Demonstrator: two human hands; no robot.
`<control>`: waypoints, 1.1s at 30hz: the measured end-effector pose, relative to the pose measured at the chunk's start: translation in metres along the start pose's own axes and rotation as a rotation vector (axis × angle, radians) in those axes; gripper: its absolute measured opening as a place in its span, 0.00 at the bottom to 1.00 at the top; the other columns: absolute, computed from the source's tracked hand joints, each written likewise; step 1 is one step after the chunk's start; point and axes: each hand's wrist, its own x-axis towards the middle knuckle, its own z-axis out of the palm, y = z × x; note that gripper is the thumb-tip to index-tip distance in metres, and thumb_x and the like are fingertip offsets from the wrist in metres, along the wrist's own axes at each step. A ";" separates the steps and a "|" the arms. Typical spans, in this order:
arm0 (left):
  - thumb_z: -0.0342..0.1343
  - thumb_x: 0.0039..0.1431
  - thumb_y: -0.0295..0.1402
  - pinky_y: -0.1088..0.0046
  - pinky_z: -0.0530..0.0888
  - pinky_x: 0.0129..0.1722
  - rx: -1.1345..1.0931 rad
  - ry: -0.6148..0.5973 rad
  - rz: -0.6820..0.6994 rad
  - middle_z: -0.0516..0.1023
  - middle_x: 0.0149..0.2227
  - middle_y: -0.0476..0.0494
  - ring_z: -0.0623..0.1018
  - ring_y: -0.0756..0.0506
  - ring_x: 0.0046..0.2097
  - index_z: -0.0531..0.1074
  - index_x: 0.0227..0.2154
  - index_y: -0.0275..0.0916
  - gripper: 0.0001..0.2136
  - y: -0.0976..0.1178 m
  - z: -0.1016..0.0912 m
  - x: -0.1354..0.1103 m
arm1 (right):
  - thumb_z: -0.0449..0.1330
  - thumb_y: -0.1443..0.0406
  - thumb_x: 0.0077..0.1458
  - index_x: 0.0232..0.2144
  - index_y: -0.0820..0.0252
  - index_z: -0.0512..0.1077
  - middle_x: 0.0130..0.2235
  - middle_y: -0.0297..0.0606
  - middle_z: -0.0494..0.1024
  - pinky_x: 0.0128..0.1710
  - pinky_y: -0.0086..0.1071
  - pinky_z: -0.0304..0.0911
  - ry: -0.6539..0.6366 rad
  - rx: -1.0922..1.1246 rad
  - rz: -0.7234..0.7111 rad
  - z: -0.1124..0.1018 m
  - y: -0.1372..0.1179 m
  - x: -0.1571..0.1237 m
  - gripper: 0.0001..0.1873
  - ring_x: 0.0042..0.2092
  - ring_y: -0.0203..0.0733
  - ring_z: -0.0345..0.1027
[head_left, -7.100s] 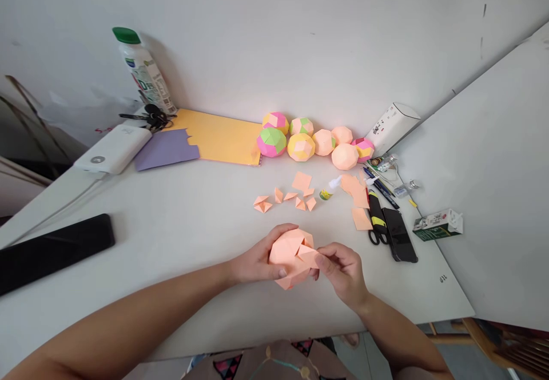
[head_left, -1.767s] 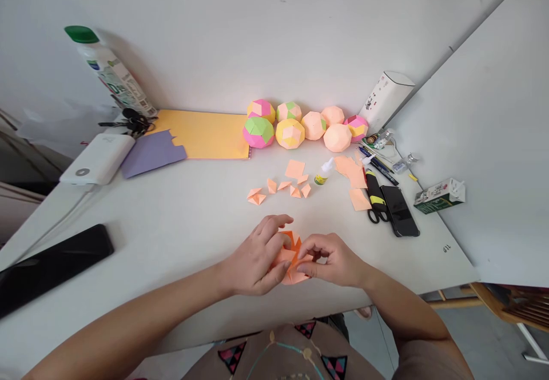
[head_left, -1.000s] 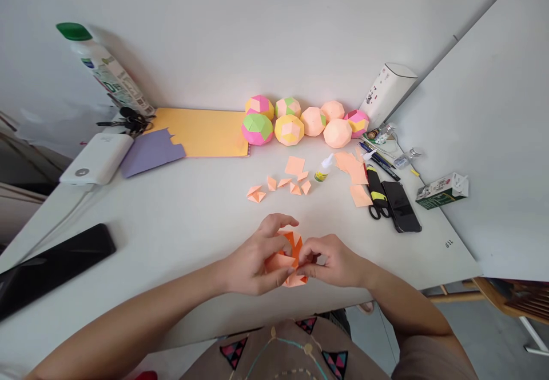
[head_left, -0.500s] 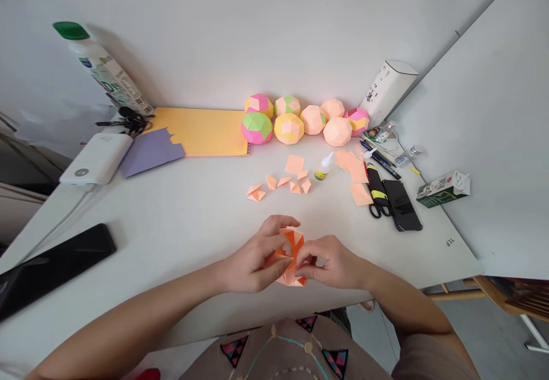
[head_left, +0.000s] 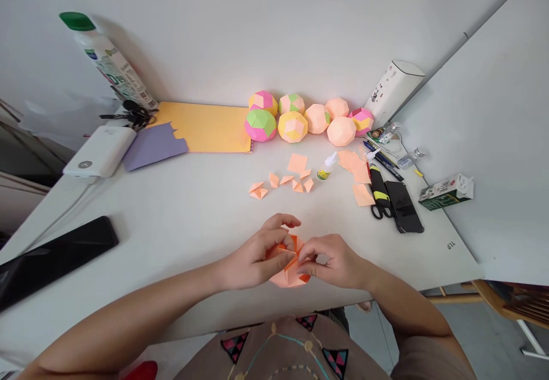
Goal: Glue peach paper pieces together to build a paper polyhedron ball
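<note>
An orange folded-paper ball (head_left: 288,278), partly built with its hollow inside showing, is between my hands near the table's front edge. My left hand (head_left: 268,254) is closed on its left side, thumb and fingers pinching a paper flap. From the right, my right hand (head_left: 328,260) pinches at the ball's edge with thumb and forefinger; the fingers cover the exact spot. Beyond them lie several small folded orange paper pieces (head_left: 297,186) and a flat orange paper square (head_left: 297,163). A small glue bottle (head_left: 327,166) stands just right of those.
Several finished paper balls (head_left: 293,127) line the wall. Orange paper sheets (head_left: 363,195), scissors (head_left: 379,191), a phone (head_left: 404,207) and a milk carton (head_left: 446,191) sit at right. At left are a yellow folder (head_left: 210,128), purple paper (head_left: 154,147), a white power bank (head_left: 100,151) and a black device (head_left: 60,260).
The paper ball has turned slightly between my hands, showing more of its lower outer side. Both hands keep their pinch. The camera view has shifted a little.
</note>
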 end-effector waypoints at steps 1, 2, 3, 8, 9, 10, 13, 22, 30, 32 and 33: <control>0.48 0.59 0.27 0.61 0.72 0.49 -0.013 0.002 -0.018 0.65 0.50 0.37 0.66 0.40 0.57 0.67 0.28 0.39 0.07 0.000 0.000 0.000 | 0.60 0.63 0.56 0.31 0.57 0.70 0.26 0.32 0.78 0.30 0.29 0.66 0.010 -0.011 -0.005 0.000 0.000 0.000 0.04 0.27 0.35 0.70; 0.47 0.60 0.27 0.62 0.73 0.46 -0.021 0.004 -0.031 0.66 0.50 0.37 0.66 0.39 0.57 0.67 0.28 0.38 0.07 0.001 0.000 0.000 | 0.61 0.63 0.55 0.31 0.57 0.70 0.26 0.32 0.77 0.29 0.29 0.66 0.020 -0.023 -0.008 0.000 0.001 0.000 0.04 0.27 0.35 0.69; 0.48 0.60 0.28 0.64 0.74 0.44 -0.026 0.006 -0.041 0.66 0.49 0.37 0.66 0.39 0.56 0.67 0.27 0.38 0.07 0.001 0.000 0.000 | 0.61 0.63 0.55 0.31 0.57 0.70 0.27 0.33 0.77 0.29 0.29 0.65 0.026 -0.032 -0.008 0.000 0.001 0.000 0.04 0.27 0.35 0.69; 0.47 0.60 0.28 0.65 0.74 0.44 -0.056 0.006 -0.063 0.65 0.50 0.38 0.66 0.39 0.57 0.67 0.27 0.39 0.07 0.000 0.001 0.000 | 0.61 0.64 0.55 0.30 0.58 0.70 0.27 0.33 0.77 0.28 0.28 0.65 0.024 -0.017 -0.014 0.000 0.000 0.001 0.04 0.28 0.34 0.69; 0.47 0.60 0.28 0.65 0.74 0.44 -0.062 0.007 -0.066 0.65 0.50 0.38 0.65 0.40 0.57 0.67 0.27 0.39 0.07 0.000 0.001 0.000 | 0.61 0.64 0.55 0.30 0.58 0.70 0.27 0.33 0.77 0.28 0.27 0.64 0.023 -0.014 -0.015 0.000 0.000 0.001 0.04 0.28 0.34 0.69; 0.47 0.60 0.28 0.64 0.74 0.44 -0.067 0.008 -0.068 0.65 0.50 0.38 0.65 0.39 0.57 0.67 0.27 0.39 0.07 0.000 0.001 0.000 | 0.61 0.64 0.55 0.30 0.58 0.70 0.27 0.33 0.77 0.28 0.27 0.64 0.020 -0.013 -0.011 0.000 0.000 0.001 0.04 0.28 0.34 0.69; 0.47 0.59 0.28 0.64 0.74 0.43 -0.078 0.012 -0.067 0.66 0.49 0.38 0.64 0.39 0.58 0.66 0.27 0.39 0.06 0.000 0.001 0.000 | 0.61 0.63 0.55 0.30 0.58 0.70 0.27 0.33 0.77 0.27 0.28 0.64 0.014 -0.021 0.007 0.000 0.000 0.001 0.04 0.27 0.34 0.69; 0.47 0.59 0.27 0.62 0.73 0.46 -0.089 -0.003 -0.079 0.66 0.49 0.38 0.63 0.39 0.59 0.65 0.27 0.39 0.06 0.000 0.002 -0.001 | 0.61 0.63 0.55 0.30 0.57 0.70 0.28 0.33 0.78 0.29 0.28 0.65 0.013 -0.021 0.013 0.002 0.001 0.000 0.04 0.29 0.35 0.70; 0.48 0.58 0.28 0.63 0.73 0.45 -0.086 -0.032 -0.128 0.65 0.50 0.39 0.65 0.38 0.58 0.64 0.25 0.39 0.07 0.001 0.001 0.000 | 0.61 0.63 0.54 0.31 0.57 0.70 0.26 0.32 0.76 0.29 0.28 0.65 0.015 -0.056 0.013 0.003 0.002 -0.001 0.05 0.28 0.35 0.69; 0.48 0.58 0.28 0.63 0.73 0.46 -0.092 -0.035 -0.135 0.65 0.50 0.39 0.64 0.38 0.58 0.64 0.25 0.39 0.07 0.001 0.001 0.000 | 0.61 0.62 0.54 0.31 0.57 0.70 0.27 0.32 0.77 0.29 0.29 0.65 0.012 -0.048 0.013 0.003 0.002 -0.001 0.05 0.28 0.36 0.70; 0.48 0.58 0.28 0.63 0.73 0.47 -0.090 -0.036 -0.132 0.65 0.50 0.40 0.64 0.38 0.59 0.64 0.25 0.39 0.07 0.001 0.001 0.000 | 0.61 0.62 0.55 0.31 0.57 0.70 0.27 0.33 0.77 0.30 0.29 0.66 0.011 -0.043 0.012 0.003 0.002 -0.001 0.05 0.29 0.36 0.70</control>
